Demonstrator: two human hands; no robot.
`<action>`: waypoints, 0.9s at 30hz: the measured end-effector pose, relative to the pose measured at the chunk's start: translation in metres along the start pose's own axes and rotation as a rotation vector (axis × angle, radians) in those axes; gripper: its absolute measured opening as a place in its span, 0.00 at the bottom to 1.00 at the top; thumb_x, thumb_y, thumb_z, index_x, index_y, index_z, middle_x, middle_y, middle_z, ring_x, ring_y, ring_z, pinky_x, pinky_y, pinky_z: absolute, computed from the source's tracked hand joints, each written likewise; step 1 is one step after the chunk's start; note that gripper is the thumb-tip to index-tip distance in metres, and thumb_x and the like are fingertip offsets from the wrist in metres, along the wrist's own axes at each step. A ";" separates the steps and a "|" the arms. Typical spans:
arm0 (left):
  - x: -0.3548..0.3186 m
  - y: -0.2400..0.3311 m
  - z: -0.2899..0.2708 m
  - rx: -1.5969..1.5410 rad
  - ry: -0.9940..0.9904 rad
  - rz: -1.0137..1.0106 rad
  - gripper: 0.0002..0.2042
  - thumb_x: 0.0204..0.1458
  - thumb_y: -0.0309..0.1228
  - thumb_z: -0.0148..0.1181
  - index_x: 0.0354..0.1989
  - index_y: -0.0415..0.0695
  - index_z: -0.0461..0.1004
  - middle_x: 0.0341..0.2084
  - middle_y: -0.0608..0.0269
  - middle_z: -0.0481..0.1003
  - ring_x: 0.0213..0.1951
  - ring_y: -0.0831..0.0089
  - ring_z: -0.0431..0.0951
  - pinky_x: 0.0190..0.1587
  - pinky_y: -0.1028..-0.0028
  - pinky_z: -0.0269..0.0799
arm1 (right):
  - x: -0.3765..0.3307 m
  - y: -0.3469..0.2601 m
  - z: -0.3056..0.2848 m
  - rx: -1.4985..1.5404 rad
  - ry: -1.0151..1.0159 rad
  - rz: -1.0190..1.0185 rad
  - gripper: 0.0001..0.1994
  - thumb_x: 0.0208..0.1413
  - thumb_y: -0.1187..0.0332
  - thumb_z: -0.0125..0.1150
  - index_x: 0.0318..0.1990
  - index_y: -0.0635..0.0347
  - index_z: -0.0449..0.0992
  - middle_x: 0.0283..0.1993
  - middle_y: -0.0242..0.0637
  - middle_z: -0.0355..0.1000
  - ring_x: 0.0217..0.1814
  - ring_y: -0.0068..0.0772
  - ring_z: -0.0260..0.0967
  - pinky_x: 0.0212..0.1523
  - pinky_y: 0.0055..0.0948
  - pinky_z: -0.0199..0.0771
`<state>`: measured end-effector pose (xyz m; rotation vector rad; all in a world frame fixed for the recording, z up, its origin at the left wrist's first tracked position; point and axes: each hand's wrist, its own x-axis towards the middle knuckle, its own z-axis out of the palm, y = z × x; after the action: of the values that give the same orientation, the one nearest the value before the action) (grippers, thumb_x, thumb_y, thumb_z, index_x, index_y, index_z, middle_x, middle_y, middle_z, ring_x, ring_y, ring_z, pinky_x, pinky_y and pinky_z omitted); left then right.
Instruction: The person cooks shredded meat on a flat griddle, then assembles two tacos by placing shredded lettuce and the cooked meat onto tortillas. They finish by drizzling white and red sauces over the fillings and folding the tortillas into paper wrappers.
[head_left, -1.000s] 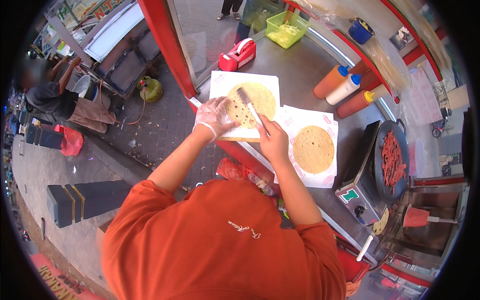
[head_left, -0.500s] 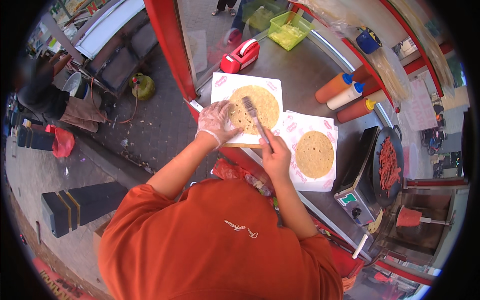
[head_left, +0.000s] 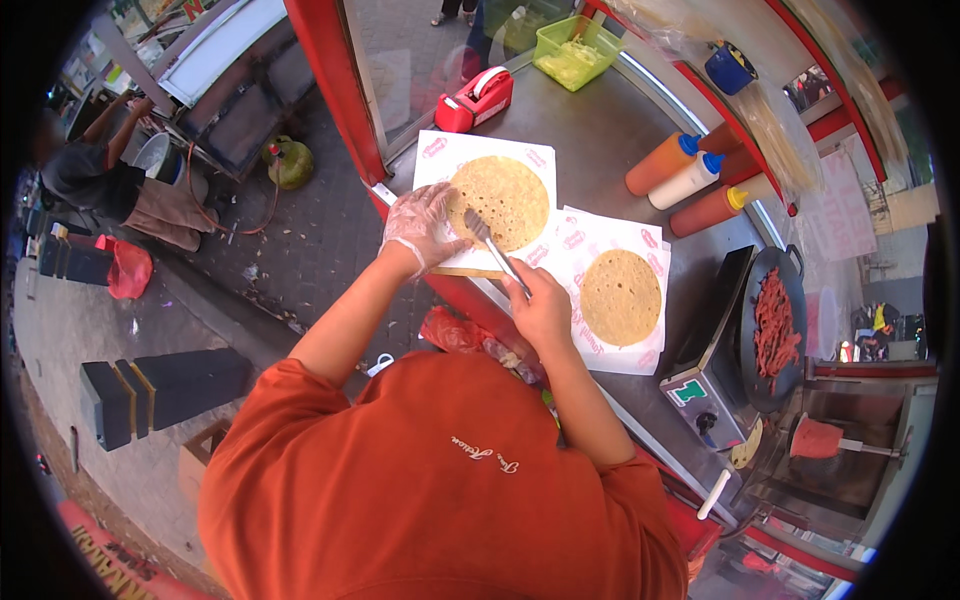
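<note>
My left hand (head_left: 421, 230), in a clear plastic glove, lies with fingers spread over the left edge of a round flatbread (head_left: 508, 205) and its white printed paper (head_left: 430, 170). My right hand (head_left: 543, 309), without a glove, is closed around the handle of a slim metal utensil (head_left: 498, 254). Its broad grey tip is over the lower part of that flatbread; whether it is a brush or tongs I cannot make out. A second flatbread (head_left: 620, 297) lies to the right on its own paper sheets (head_left: 575, 235).
On the metal counter are a red tape dispenser (head_left: 476, 99), a green basket (head_left: 600, 60) of shredded vegetable, and sauce bottles (head_left: 663, 165). At right a black pan (head_left: 756, 335) of reddish meat sits on a stove (head_left: 705, 390). A red post (head_left: 345, 90) rises beyond my left hand.
The utensil's tip has moved from the middle of the left flatbread toward its lower left edge, with my right hand shifting slightly left. My left hand keeps its place on the paper.
</note>
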<state>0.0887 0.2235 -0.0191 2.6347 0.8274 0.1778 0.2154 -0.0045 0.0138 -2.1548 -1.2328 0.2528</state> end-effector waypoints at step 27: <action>0.000 0.007 -0.004 0.004 -0.015 -0.026 0.46 0.48 0.56 0.73 0.76 0.51 0.64 0.77 0.58 0.61 0.78 0.62 0.57 0.80 0.57 0.48 | 0.012 0.014 0.001 -0.105 0.319 0.048 0.19 0.61 0.61 0.71 0.60 0.46 0.84 0.38 0.36 0.77 0.34 0.42 0.78 0.37 0.38 0.78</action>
<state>0.0909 0.2194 -0.0124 2.6242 0.8577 0.1501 0.2313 0.0009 0.0056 -2.2106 -1.0317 -0.1364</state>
